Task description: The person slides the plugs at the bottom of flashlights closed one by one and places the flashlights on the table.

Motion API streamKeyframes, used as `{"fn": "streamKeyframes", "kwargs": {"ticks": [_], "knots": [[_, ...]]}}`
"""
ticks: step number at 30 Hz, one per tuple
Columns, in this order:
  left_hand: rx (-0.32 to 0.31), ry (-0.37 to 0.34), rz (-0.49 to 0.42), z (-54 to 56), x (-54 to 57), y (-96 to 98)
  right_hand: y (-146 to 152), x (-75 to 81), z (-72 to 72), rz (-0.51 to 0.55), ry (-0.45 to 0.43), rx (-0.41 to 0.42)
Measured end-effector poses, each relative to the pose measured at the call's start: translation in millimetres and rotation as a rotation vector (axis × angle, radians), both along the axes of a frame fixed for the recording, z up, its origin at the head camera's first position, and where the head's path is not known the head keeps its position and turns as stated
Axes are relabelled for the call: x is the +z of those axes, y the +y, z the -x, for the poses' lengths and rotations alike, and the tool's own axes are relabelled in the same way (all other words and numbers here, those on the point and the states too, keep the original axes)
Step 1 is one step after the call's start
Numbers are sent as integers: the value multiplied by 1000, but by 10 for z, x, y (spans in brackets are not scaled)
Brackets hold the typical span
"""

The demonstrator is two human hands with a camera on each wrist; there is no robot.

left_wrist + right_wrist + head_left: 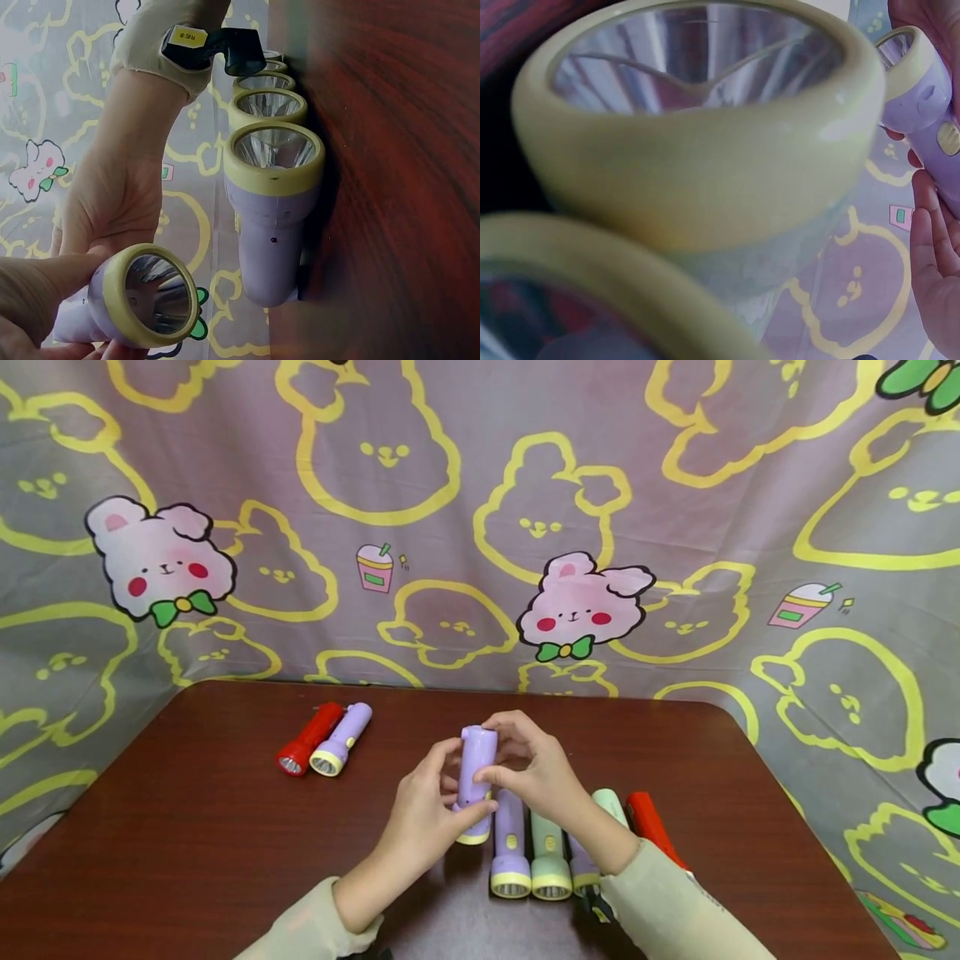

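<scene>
A purple flashlight [478,760] with a pale yellow rim is held above the table between both hands, lens end down. My left hand [422,806] grips it near the lens end, thumb across the front. Around its upper, tail end curl the thumb and fingers of my right hand [531,766]. In the left wrist view the lens of this flashlight [154,296] faces the camera. The right wrist view catches its yellow button [949,138]. Just right of it on the table lie another purple flashlight [512,835] and a green flashlight [551,852], side by side.
Under the right forearm a further purple flashlight [582,860] is partly hidden; beyond it are a second green one [609,803] and a red one [652,827]. At the table's far left, a red flashlight [311,739] and a purple one [345,737] lie together. Patterned cloth [450,552] hangs behind.
</scene>
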State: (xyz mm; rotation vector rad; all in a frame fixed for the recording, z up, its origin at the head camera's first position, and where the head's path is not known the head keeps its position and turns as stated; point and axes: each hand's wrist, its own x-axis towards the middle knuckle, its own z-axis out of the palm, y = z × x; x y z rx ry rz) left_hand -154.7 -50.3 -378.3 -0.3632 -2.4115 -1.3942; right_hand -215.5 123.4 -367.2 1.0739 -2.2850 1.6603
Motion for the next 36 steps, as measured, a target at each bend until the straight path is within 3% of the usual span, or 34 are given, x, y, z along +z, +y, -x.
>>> {"fn": "streamKeyframes", "kwargs": {"ticks": [13,20,26,32,36], "knots": [[3,2,-22,8,4,-31,8,46,-15,-45,39,11],[2,-22,-24,-7,-4,-73,148,79,-30,-192,47,24],[7,-45,-38,-10,15,-122,452,106,-73,-365,82,2],[15,-73,-38,-38,17,-177,810,39,-151,-501,80,-58],[26,-71,-35,-41,2,-204,1020,-56,-168,-552,134,-63]]}}
